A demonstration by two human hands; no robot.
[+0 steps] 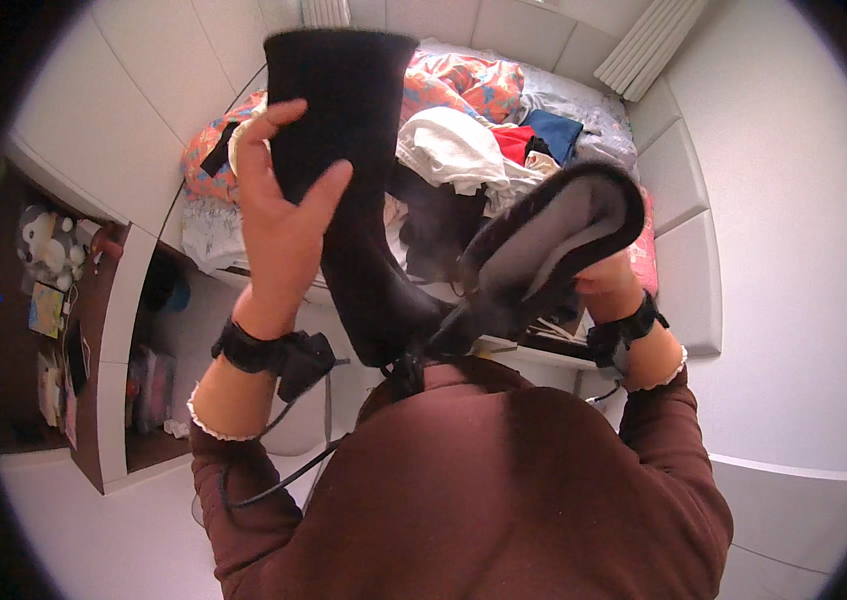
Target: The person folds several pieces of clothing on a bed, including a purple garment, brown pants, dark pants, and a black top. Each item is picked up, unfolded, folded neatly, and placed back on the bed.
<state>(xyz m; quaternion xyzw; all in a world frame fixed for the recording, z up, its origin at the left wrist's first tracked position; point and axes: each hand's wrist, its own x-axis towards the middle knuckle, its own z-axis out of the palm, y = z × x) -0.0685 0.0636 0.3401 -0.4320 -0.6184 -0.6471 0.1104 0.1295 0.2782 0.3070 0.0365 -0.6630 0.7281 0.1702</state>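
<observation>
A long black item with soft, tube-like sections spans the space in front of my chest; a boot pair or a lined garment, I cannot tell which. My left hand lies on its tall left section, thumb and one finger on the near face, the other fingers hidden. The right section tilts its mouth towards me and shows a grey lining. Behind that section, partly covered by it, my right hand holds its edge. Black devices with cables are strapped to both wrists.
Beyond lies a bed with an orange patterned quilt, a white garment, a red cloth and a blue cloth. Shelves at left hold a plush toy and books. A curtain hangs at upper right.
</observation>
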